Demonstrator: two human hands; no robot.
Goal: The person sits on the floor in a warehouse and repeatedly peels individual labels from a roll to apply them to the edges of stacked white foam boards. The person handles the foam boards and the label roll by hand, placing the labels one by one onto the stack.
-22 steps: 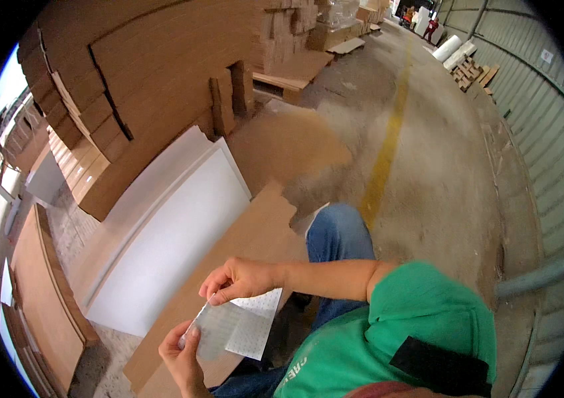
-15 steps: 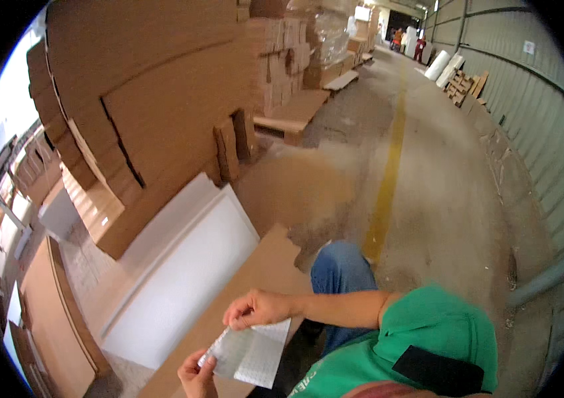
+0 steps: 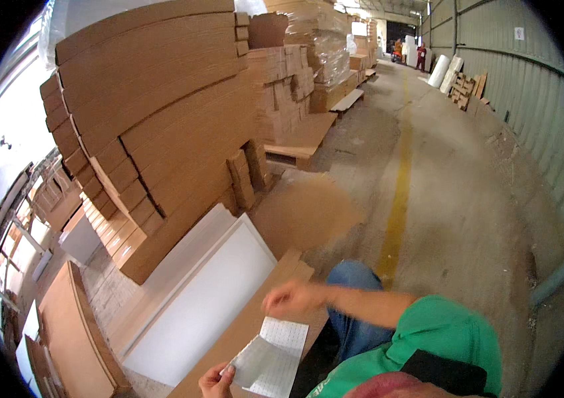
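A thin white sheet [image 3: 272, 361] with rows of small printed marks is bent across its middle, and its left part looks greyish. My left hand [image 3: 217, 381] pinches its lower left corner between thumb and fingers. Just above the sheet's upper edge, apart from it, my right hand [image 3: 293, 298] is curled and blurred by motion; whatever is between its fingertips, if anything, cannot be made out. Under the sheet lies a long brown cardboard piece [image 3: 245, 317], beside my bent knee [image 3: 355, 275] in blue jeans.
Left of the cardboard lies a long white panel [image 3: 202, 302]. A tall stack of flat cardboard boxes [image 3: 182, 113] rises behind it, with wrapped pallets [image 3: 328, 46] beyond. A yellow floor line [image 3: 398, 199] runs along the aisle beside a corrugated wall [image 3: 527, 86]. More cardboard [image 3: 73, 331] lies far left.
My right hand has come off the sheet and moved up and away from my left hand, which keeps hold of the corner. The whole view has shifted, with the surroundings now lower and further right.
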